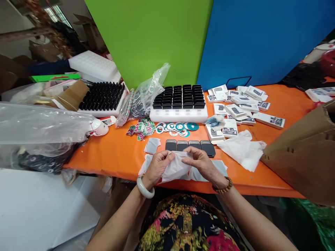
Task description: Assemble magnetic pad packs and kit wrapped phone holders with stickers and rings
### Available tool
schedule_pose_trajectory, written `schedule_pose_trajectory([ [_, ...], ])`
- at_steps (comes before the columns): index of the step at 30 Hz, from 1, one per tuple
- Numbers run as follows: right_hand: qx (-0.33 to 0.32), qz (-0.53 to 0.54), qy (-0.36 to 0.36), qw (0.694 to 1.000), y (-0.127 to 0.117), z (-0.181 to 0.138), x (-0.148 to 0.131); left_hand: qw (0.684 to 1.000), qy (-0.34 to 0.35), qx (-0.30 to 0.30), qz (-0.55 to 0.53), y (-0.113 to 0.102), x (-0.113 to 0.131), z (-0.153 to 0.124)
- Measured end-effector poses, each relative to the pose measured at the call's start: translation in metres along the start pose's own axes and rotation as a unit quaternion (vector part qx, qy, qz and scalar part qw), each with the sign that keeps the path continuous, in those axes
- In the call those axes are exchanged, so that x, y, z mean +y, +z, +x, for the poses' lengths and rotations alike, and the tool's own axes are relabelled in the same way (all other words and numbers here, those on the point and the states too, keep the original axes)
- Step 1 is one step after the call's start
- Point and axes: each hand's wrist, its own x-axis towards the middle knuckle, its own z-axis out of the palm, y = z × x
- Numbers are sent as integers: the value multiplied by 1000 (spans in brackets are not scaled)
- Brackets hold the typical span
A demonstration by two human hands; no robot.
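Between my two hands a thin white translucent bag is stretched. My left hand pinches its upper left corner, while my right hand pinches the upper right part. Just beyond my fingers, several flat black rectangular devices lie in a row on the orange table. More pale bags with something flat showing through lie around, one bag at the left of the row and another bag by my right wrist. Whether the bag in my hands contains anything, I cannot tell.
A white foam tray of upright black pieces stands behind, with round stickers and small cards before it. White boxes and crumpled white bags lie right, near a cardboard box. Another filled tray stands left.
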Motion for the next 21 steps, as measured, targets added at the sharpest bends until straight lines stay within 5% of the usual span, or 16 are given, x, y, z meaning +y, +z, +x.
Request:
schedule_pose_trajectory([
  [5,38,19,53,998,10,-2,9,994,38,59,-81,0,0,1],
  [11,40,129,65,989,19,-1,14,966,-115,-44,-227,-8,-4,-7],
  [14,-39,137,104,984,20,-2,12,981,-110,-56,-149,-25,-6,-9],
  [17,-131,13,115,985,16,3,11,997,-42,-60,-3,-49,-1,-10],
  [21,-117,-184,56,974,4,29,20,956,55,-90,272,-67,12,-11],
])
